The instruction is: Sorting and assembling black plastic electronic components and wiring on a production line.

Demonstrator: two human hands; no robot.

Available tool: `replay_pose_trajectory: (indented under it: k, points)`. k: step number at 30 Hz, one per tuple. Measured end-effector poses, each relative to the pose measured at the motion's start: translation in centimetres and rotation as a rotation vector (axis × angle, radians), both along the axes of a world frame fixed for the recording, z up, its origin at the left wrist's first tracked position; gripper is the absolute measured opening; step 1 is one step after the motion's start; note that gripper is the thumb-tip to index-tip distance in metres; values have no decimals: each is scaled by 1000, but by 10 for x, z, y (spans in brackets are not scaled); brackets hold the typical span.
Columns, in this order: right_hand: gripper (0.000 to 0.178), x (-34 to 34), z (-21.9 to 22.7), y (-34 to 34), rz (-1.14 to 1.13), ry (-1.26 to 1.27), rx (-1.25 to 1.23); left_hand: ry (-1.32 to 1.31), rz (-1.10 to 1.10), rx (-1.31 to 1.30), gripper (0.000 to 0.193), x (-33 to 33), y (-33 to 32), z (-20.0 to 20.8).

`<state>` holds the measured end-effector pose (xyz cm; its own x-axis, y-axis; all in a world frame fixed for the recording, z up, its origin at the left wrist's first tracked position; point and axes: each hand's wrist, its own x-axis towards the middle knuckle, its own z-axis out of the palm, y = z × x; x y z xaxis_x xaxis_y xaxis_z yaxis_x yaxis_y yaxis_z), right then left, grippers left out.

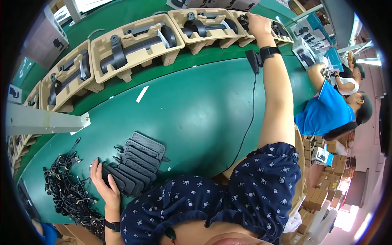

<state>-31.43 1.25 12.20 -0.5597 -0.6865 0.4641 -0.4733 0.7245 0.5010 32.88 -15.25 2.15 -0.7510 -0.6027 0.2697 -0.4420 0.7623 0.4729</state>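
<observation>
My left hand (105, 185) lies at the near left end of a row of black flat pads (141, 163) with perforated faces, leaning on one another. Its fingers are stretched out and the thumb rests against the nearest pad. My right arm stretches far across the table. At its end my right hand (259, 25) has its fingers curled down over dark parts in a tan moulded tray (237, 16). What the fingertips grip there is hidden. Close to my right wrist is a black wedge-shaped piece (254, 61) with a thin cable (252, 106) running back toward me.
Left of the pads lies a tangled heap of black cables (67, 188). Tan trays (136, 45) with black tubular parts line the far side of the green table (183, 106). A metal post (45, 119) juts in from the left. A co-worker in blue (326, 112) sits at right.
</observation>
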Motion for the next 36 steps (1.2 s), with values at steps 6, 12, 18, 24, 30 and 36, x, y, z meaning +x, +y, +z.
replay_pose_trajectory:
  k: [6,12,18,24,30,36]
  points:
    - [27,-62,-40,-34,-98,-210,84,-32,38,16,36,-1,4,1]
    - [41,-162,-61,51,169,-236,176,8,-2,35,35,-12,-4,-6]
    - [36,-121,-73,20,112,-564,-391,-44,52,13,36,2,0,0]
    - [38,-60,-28,-6,-278,-382,-197,-26,48,8,35,1,0,1]
    - [30,-82,-62,19,-110,-269,-402,28,38,-23,35,-3,-4,-4]
    - [23,95,-47,-21,433,-119,-799,64,23,-37,36,3,-5,-5]
